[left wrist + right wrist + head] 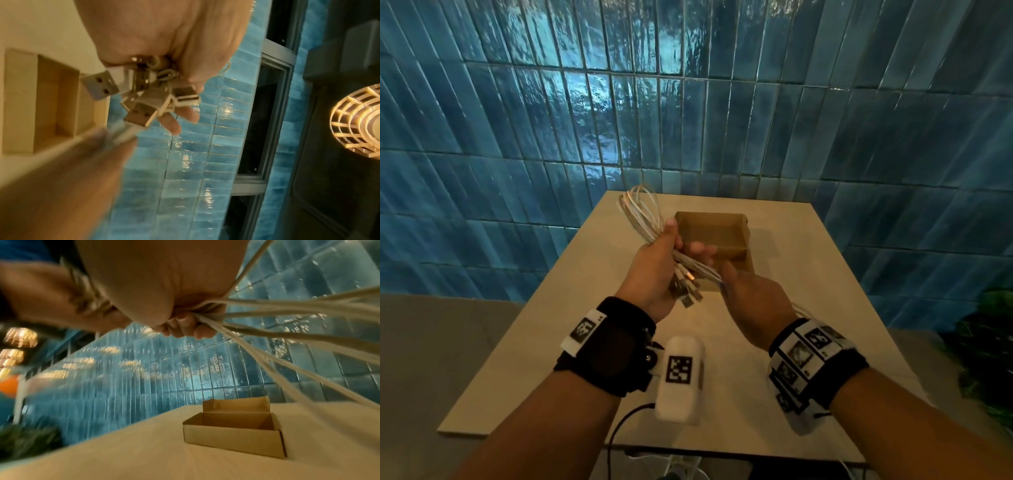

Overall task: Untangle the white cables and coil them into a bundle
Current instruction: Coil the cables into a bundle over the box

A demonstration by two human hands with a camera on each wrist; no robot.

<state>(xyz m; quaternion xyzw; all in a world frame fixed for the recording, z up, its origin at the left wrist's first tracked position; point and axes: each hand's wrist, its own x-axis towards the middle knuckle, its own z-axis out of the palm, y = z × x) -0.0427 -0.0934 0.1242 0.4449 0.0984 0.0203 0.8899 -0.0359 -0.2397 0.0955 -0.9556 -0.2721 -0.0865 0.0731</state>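
Both hands hold the cables (643, 219) in the air above the table (808, 274). Left hand (661, 267) is curled round the looped bunch, its plugs (141, 99) hanging below the palm. Right hand (753, 298) grips the trailing strands (287, 308) in its fist. An open box (232, 438) sits near the table's far edge.

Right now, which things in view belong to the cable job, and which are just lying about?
Job:
- white cables, gripped by left hand
- their plugs
- right hand, gripping the strands

Lying about:
- open cardboard box on the table
- plant
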